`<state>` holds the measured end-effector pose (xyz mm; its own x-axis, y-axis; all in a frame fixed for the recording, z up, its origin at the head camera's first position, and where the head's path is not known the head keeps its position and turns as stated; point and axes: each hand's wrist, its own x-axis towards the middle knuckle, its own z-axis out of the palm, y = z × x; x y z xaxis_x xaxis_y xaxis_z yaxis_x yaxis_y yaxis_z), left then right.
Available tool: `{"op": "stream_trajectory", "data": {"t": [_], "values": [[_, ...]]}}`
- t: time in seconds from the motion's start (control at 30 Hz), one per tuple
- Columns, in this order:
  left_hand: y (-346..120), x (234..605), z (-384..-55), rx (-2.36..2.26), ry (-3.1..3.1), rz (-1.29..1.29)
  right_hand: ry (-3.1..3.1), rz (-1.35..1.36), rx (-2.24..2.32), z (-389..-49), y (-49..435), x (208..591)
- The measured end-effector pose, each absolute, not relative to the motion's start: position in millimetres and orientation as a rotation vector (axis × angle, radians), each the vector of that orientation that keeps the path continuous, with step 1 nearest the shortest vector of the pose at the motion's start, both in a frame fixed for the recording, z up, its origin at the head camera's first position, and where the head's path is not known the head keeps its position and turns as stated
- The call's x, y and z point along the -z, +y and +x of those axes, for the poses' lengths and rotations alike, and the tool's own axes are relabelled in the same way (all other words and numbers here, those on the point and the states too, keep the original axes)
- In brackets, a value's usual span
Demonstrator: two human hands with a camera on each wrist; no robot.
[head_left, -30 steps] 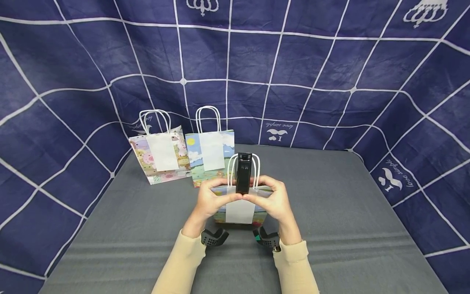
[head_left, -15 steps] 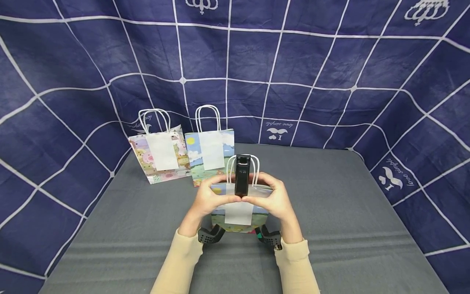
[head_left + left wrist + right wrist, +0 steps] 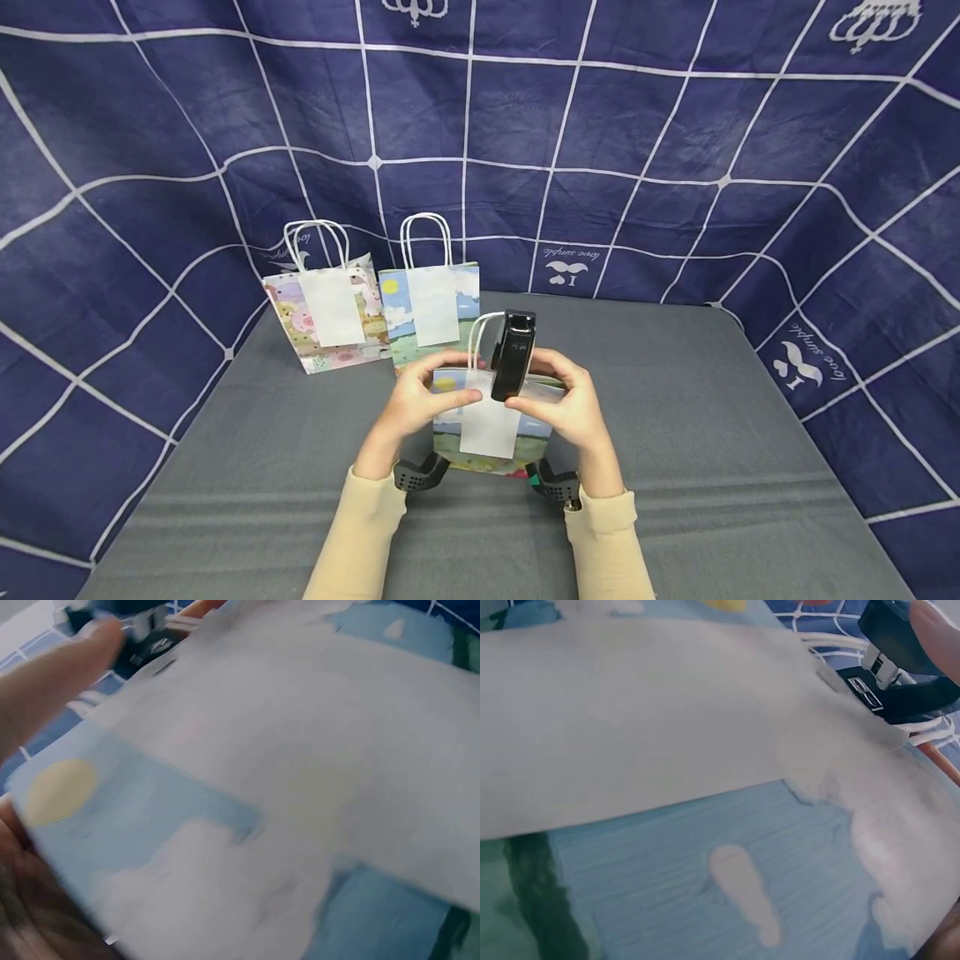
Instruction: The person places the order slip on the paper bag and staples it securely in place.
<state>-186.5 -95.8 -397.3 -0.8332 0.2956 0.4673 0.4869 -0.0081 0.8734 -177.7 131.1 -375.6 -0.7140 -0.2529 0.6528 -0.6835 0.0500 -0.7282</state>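
A black stapler [image 3: 513, 354] sits at the top edge of a small paper bag [image 3: 530, 442] printed with sky, sun and meadow, with a white paper strip [image 3: 487, 433] down its front. My right hand [image 3: 570, 404] grips the stapler, its thumb [image 3: 939, 637] on the near end. My left hand [image 3: 423, 396] holds the bag's upper left edge, fingers behind and thumb [image 3: 60, 682] in front, apart from the stapler. In the right wrist view, the stapler's jaws stand apart at the strip's top edge. One white handle [image 3: 474, 340] rises beside the stapler.
A second sky-print bag [image 3: 467, 304] and a pink animal-print bag [image 3: 288, 304], both with white strips and upright handles, stand at the back left. A grey cloth [image 3: 697, 417] covers the table. Blue curtains with white lines [image 3: 615, 125] enclose the back and sides.
The stapler has shifted right and now leans right. My left thumb has moved off it to the left, and the hands have drawn slightly apart. More of the bag's lower front shows.
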Motion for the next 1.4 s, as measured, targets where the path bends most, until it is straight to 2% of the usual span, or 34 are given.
{"op": "stream_trajectory", "data": {"t": [0.33,0.5,0.67,1.4], "values": [[-110,373,-176,1.958,-2.171,-0.663,-1.749,1.069,-1.769,-183,132,378],[-111,370,-176,2.063,-2.111,-0.674,-1.654,1.152,-1.808,-185,131,377],[-112,373,-178,2.068,-2.058,-0.728,-1.725,1.122,-1.759,-183,131,377],[-113,371,-176,1.963,-2.176,-0.561,-1.772,1.112,-1.836,-177,133,377]]}}
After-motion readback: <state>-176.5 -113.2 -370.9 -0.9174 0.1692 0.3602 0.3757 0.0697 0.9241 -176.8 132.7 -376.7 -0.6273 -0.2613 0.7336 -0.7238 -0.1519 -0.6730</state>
